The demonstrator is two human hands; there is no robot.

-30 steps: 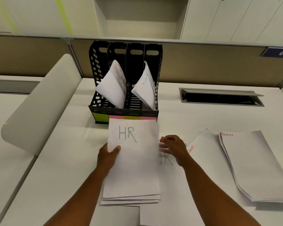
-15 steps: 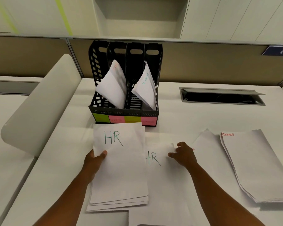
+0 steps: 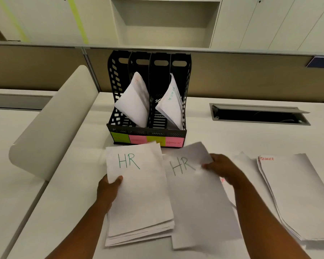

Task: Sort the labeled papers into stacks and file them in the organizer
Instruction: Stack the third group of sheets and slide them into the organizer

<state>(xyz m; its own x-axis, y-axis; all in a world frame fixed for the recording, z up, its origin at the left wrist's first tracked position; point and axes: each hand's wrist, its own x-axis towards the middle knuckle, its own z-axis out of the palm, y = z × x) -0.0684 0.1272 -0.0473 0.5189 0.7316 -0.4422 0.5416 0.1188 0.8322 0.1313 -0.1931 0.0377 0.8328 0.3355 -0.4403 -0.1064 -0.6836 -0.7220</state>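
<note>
since a second earlier the left hand (image 3: 108, 189) had carried the hr stack (image 3: 138, 195) leftward, off the loose hr sheet (image 3: 198, 199) it had covered, and the right hand (image 3: 223, 170) had gone from resting near that sheet to lifting its far right corner. that suggested the person was gathering the last hr page to join the stack, so the hr sorting looked nearly finished and filing still lay ahead.

the left thumb lay on top of the stack's left edge with the fingers hidden underneath, a closed pinch on the stack. the right fingers (image 3: 207, 166) were curled shut on the sheet's raised corner; the paper there was blurred, so how much of it they gripped was unclear.

both hr items sat on the desk (image 3: 67, 184) just near of the black organizer (image 3: 150, 98). two of its slots already held folded papers, the second from the left and the far right one above a pink admin tag (image 3: 173, 142). farther right lay the finance pile (image 3: 295, 193), partly overlapping more sheets beneath the right forearm.
</note>
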